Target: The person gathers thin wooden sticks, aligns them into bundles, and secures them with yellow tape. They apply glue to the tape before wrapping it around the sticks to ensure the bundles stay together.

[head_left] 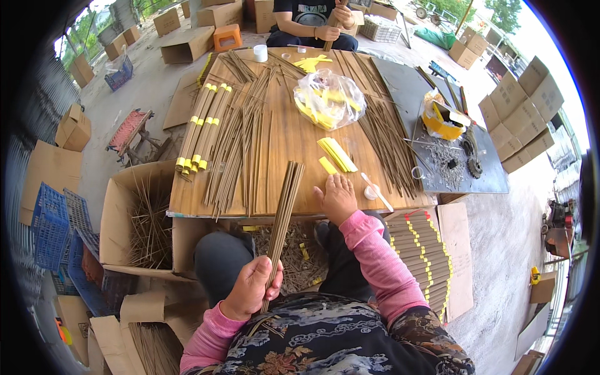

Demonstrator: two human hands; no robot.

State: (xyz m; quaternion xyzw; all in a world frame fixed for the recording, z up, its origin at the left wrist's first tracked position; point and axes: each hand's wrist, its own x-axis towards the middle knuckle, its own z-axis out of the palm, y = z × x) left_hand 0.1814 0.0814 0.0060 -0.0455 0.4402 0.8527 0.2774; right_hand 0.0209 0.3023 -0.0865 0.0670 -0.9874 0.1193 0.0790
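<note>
My left hand (253, 289) is closed round the lower end of a bundle of thin brown incense sticks (286, 212), which stands tilted slightly right in front of the table edge. Resting palm down on the wooden table (284, 147), my right hand (339, 199) has its fingers stretched forward. Its fingertips are close to a small yellow paper strip (327, 165) and a fanned stack of yellow strips (338, 155); whether they touch the small strip I cannot tell. Beside that hand are a small white pot (371, 192) and a white spatula-like stick (379, 192).
Loose sticks (240, 150) and yellow-banded bundles (204, 128) cover the table's left. A plastic bag (329, 99) of yellow strips lies mid-table. At right, a dark board (487, 178) bears a yellow container (442, 124). A stick-filled carton (139, 219) stands left. Another person (315, 22) sits opposite, holding sticks.
</note>
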